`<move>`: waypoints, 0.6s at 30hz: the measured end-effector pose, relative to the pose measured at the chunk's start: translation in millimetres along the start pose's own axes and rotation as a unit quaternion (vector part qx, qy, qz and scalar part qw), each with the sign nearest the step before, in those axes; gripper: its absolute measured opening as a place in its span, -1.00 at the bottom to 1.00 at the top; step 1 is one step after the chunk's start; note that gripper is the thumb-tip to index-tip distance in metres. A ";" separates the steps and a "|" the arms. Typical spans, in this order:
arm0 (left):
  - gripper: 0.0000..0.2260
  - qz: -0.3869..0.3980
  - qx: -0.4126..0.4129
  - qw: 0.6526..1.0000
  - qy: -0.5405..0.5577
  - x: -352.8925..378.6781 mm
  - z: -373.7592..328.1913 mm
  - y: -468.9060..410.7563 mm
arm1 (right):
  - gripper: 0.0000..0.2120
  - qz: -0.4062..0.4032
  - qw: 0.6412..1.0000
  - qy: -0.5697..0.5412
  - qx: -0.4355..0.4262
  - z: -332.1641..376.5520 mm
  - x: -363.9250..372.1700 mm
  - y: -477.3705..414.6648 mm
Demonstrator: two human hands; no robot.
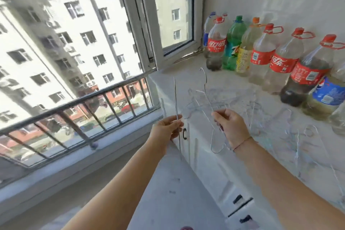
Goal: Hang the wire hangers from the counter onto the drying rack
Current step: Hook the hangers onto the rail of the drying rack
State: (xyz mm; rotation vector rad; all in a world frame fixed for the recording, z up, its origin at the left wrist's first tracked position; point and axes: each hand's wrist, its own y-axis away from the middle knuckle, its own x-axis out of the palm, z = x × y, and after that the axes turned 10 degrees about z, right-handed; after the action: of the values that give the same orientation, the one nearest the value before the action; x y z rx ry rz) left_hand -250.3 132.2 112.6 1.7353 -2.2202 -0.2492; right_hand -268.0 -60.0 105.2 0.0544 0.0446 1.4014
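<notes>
My right hand (230, 126) is shut on a white wire hanger (206, 99), held upright with its hook pointing up over the counter's front edge. My left hand (169, 126) pinches a thin straight metal rod (175, 99) that stands nearly vertical beside the window. Several more wire hangers (248, 106) lie in a loose tangle on the pale marble counter (186, 73), just behind and right of my right hand. No drying rack is in view.
A row of large plastic drink bottles (261, 50) lines the white wall at the back of the counter. To the left are an open window sash (149, 24) and a dark metal railing (74, 102). White cabinet doors with dark handles (237, 199) sit below the counter.
</notes>
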 end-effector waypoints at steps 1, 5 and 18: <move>-0.83 -0.025 0.005 1.000 0.009 -13.0 2.5 12.8 | -0.97 0.024 1.000 -0.003 0.001 -0.1 12.7 3.7; -0.83 -0.114 0.024 0.992 0.046 -70.4 16.6 69.4 | -0.94 0.140 0.989 -0.039 0.013 0.8 70.1 25.5; -0.85 -0.362 0.099 0.915 0.148 -237.5 44.7 330.3 | -0.91 0.458 0.878 -0.126 0.067 31.9 313.5 186.1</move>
State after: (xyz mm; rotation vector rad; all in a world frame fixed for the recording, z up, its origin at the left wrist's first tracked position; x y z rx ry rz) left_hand -515.6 442.2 145.3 2.4589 -1.3547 0.0879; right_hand -396.3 279.9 149.4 0.4193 -0.1179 2.3296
